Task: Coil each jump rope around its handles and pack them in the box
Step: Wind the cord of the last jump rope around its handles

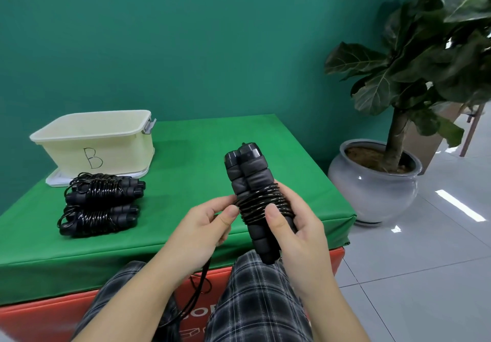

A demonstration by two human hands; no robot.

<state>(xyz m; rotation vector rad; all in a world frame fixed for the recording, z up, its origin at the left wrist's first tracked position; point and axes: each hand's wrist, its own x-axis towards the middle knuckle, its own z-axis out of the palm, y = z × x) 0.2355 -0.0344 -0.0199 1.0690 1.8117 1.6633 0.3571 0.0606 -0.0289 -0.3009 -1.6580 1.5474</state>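
Here, a black jump rope (255, 203) sits upright above the person's lap, its two foam handles side by side, cord coiled round their middle. The right hand (300, 235) grips the handles; the left hand (207, 227) pinches loose cord. Far left on the green table (186, 155), coiled ropes (101, 203) lie near a cream box (98, 142) marked B.

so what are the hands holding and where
Right hand grips the paired jump rope handles around the coiled middle; left hand pinches the loose cord beside the coil.
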